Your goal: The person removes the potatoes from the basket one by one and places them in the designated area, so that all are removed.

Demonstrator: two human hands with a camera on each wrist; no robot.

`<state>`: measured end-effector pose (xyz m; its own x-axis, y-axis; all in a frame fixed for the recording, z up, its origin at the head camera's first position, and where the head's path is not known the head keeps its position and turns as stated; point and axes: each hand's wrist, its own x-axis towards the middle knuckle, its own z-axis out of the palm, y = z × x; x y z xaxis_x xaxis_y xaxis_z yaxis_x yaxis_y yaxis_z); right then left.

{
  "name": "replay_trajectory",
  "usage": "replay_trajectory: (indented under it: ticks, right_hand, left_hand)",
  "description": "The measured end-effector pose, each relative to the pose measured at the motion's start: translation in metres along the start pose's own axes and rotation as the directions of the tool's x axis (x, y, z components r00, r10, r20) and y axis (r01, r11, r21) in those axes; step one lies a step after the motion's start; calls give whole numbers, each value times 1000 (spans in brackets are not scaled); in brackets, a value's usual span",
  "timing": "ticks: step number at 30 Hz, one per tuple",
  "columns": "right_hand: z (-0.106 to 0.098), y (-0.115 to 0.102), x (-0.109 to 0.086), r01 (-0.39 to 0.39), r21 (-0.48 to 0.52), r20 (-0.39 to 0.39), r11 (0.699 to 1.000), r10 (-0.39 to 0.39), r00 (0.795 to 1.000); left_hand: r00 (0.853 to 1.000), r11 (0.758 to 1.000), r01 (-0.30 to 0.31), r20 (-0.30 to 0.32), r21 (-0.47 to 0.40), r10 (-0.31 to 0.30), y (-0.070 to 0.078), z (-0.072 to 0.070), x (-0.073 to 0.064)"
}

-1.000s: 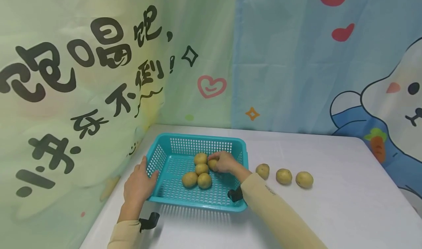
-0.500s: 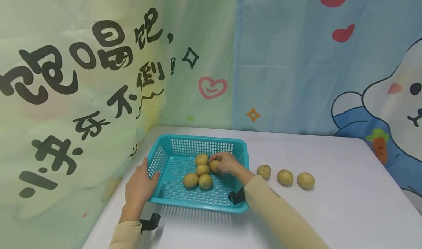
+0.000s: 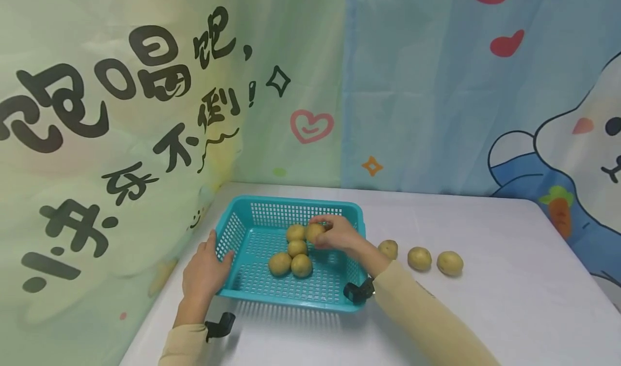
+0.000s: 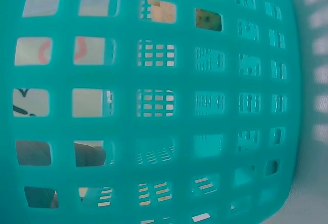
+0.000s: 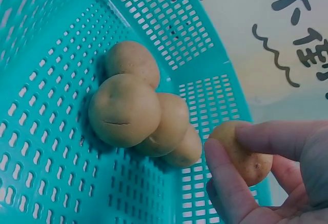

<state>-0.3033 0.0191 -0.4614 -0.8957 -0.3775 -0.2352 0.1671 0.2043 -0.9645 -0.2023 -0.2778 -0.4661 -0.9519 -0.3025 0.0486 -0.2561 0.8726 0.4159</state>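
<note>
The left hand (image 3: 206,271) rests at the left rim of the basket (image 3: 291,302), fingers extended. Inside the basket sit 4 potatoes (image 3: 297,249), then 1 held potato (image 3: 315,233) pinched by the right hand (image 3: 338,233). Right of the basket: 3 loose potatoes (image 3: 419,259). The step seems to be positioning 1 potato; next calls for a steady pinch.

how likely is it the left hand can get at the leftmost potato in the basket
Probably yes, if the left hand lets go of the turquoise basket: the leftmost potato lies uncovered, with no other potato between them.
</note>
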Motion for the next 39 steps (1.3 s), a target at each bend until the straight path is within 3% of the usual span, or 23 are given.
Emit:
replay_trajectory:
  ticks: [16, 23, 31, 39]
  right_hand:
    - [-8, -7, -43, 145, -111, 72, 983, -137, 988]
    - [-15, -3, -68, 159, -162, -1, 974, -161, 987]
    - [-31, 8, -95, 176, -132, -67, 976, -186, 980]
    - [-57, 24, -123, 134, -90, -167, 987, -148, 975]
  left_hand:
    - [999, 1000, 14, 35, 5, -14, -9, 0, 0]
    - [999, 1000, 15, 34, 0, -15, -7, 0, 0]
    - [1000, 1000, 6, 28, 6, -6, -6, -1, 0]
    - [1000, 1000, -9, 19, 7, 9, -1, 1, 1]
